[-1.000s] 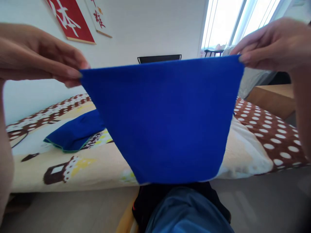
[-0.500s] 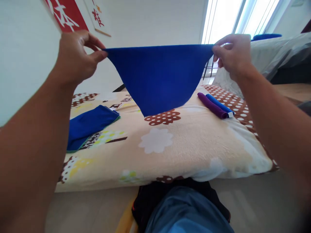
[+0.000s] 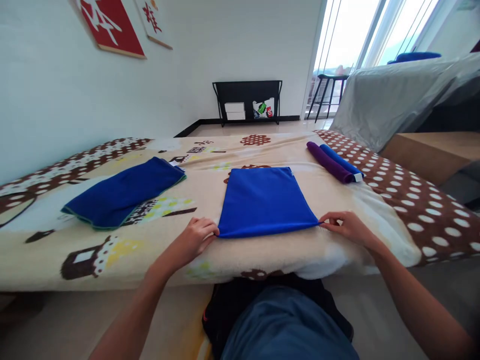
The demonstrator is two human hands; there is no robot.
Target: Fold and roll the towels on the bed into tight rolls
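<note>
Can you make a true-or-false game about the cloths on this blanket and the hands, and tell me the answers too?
1. The blue cloth lies flat on the blanket. True.
2. The left hand pinches its near left corner. True.
3. The right hand holds the purple roll. False: it pinches the blue cloth's near right corner, and the purple roll lies apart, farther back.
4. A second blue cloth lies to the right of the purple roll. False: it lies over on the left side of the blanket.
</note>
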